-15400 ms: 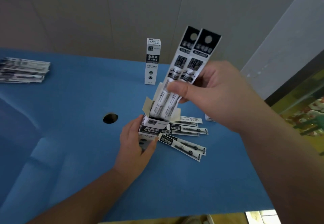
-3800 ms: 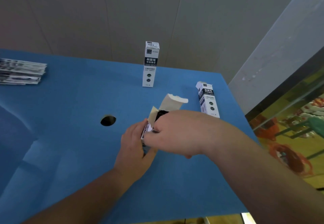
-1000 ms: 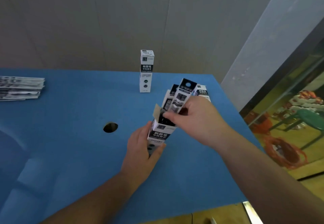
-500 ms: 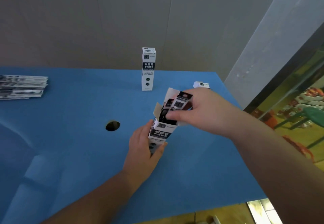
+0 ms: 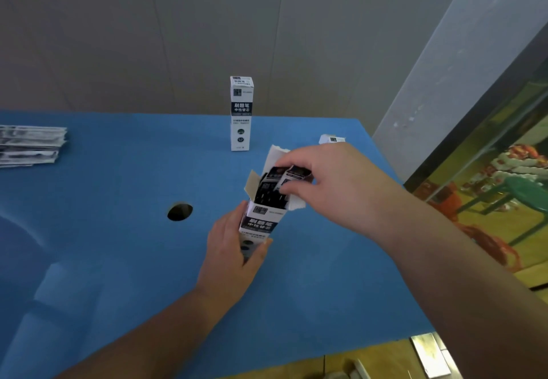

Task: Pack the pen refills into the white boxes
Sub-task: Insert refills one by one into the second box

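The left hand wraps the lower part of the open box, which stands near the table's middle, tilted a little to the right. The right hand pinches the refills by their black tops; they sit mostly inside, long axis along the box, straight below the fingertips. The push goes down that axis. How deep they sit is hidden. A second box shows only its top behind the right hand.
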